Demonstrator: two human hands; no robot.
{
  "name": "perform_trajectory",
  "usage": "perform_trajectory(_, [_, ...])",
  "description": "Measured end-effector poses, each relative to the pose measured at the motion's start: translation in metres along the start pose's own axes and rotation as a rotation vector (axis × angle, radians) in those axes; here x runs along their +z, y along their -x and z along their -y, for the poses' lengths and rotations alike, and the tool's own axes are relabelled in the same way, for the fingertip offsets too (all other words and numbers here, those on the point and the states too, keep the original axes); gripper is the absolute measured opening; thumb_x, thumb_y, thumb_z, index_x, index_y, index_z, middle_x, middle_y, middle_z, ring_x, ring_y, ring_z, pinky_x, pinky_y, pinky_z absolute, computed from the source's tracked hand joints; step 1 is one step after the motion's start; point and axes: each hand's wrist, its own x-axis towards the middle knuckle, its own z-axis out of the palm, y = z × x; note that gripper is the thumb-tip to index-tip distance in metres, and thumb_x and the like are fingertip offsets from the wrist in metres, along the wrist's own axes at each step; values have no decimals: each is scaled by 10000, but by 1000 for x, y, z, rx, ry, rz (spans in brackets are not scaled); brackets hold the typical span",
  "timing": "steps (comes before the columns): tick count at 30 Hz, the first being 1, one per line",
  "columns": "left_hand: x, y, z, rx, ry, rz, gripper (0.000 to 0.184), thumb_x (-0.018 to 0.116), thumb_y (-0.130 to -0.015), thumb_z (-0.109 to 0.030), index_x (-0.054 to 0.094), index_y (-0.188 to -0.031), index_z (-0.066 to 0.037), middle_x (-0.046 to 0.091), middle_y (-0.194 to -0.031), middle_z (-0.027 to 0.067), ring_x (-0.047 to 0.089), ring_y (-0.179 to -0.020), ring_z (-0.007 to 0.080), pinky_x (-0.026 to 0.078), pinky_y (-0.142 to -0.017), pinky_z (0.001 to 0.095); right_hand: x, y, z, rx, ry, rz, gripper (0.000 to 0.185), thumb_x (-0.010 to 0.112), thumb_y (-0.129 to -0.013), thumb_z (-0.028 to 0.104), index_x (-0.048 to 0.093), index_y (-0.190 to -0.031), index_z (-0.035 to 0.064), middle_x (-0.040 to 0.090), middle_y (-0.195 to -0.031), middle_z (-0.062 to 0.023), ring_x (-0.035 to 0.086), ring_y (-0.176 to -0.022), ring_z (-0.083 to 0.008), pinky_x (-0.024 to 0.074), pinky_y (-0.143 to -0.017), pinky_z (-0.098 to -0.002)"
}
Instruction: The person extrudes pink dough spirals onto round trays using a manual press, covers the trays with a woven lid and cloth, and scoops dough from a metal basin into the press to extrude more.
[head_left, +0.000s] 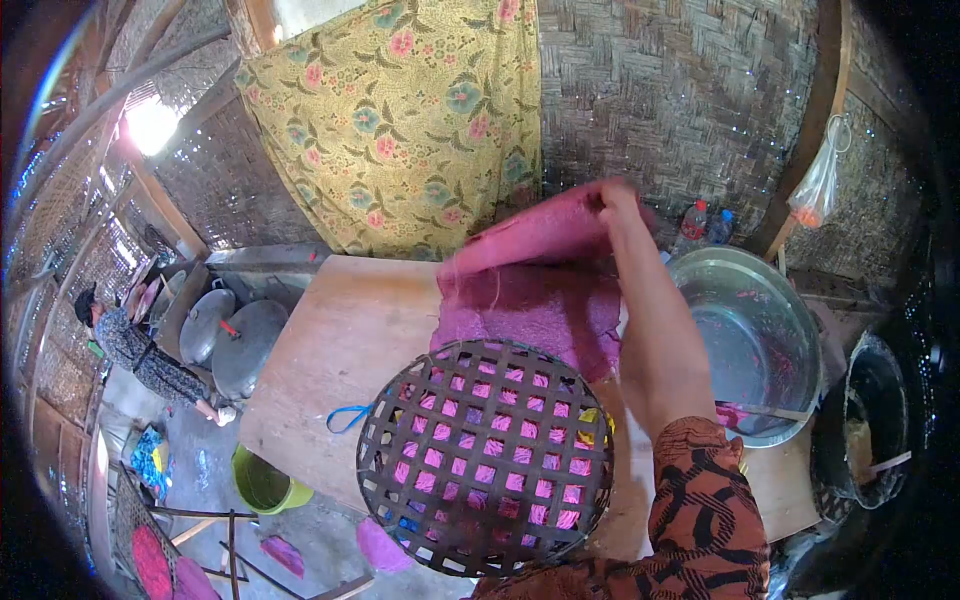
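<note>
My right hand (617,194) is closed on the upper edge of a pink cloth (540,228), which is lifted, tilted and blurred by motion. Beneath it, a darker magenta-purple cloth (550,310) lies on the wooden table (340,330). A round, open-weave dark basket (485,455) is nearest to me, with pink, strand-like material showing through its holes. My right forearm reaches past the basket's right side. My left hand is out of sight.
To the right are a large metal basin (745,320) with a stick across it, a dark bucket (870,430), and bottles (693,220). A green bucket (268,480) stands on the floor at left. Another person (135,335) bends near lidded pots (245,345). A patterned curtain (400,130) hangs behind.
</note>
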Motion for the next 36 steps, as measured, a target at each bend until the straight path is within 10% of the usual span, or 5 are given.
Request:
perform_trajectory(11, [28,23,23,-72,21,-27,264,575,-818,-267,596,-1027,-107,642,-848,143,609,-762,258,503,-675,365,83,21,76,-218,-14,59,194,571,-809,74,515,-625,97,453,-546,-11,443,-486,-133,402,-487,-309])
perform_trajectory(20, [48,69,52,236,386,-174,335,594,-822,-317,587,-1096,-126,634,-986,132,602,-839,256,498,-743,341,72,31,-88,-420,98,172,686,696,-752,242,340,-1302,39,494,-1215,-114,476,-1099,-247,382,-949,-373])
perform_trajectory(23, [53,69,52,40,206,-90,321,589,-820,-315,590,-1076,-123,634,-970,133,602,-828,259,498,-735,345,65,94,-108,-107,1056,510,970,688,-724,463,195,-1389,-40,320,-1402,-230,356,-1280,-318,316,-1040,-357])
perform_trajectory(26, [53,60,49,-30,150,-42,301,581,-817,-313,593,-1046,-118,634,-947,134,603,-811,264,498,-722,351,62,157,-105,145,1420,1132,909,689,-679,501,350,-1329,-36,403,-1335,-250,411,-1229,-363,343,-1025,-382])
perform_trajectory(36, [32,38,45,-63,97,27,250,554,-808,-305,605,-946,-103,635,-869,138,607,-753,280,497,-680,373,23,165,-175,-240,1527,892,433,716,-598,226,635,-929,-42,588,-1067,-263,588,-1012,-349,473,-841,-444])
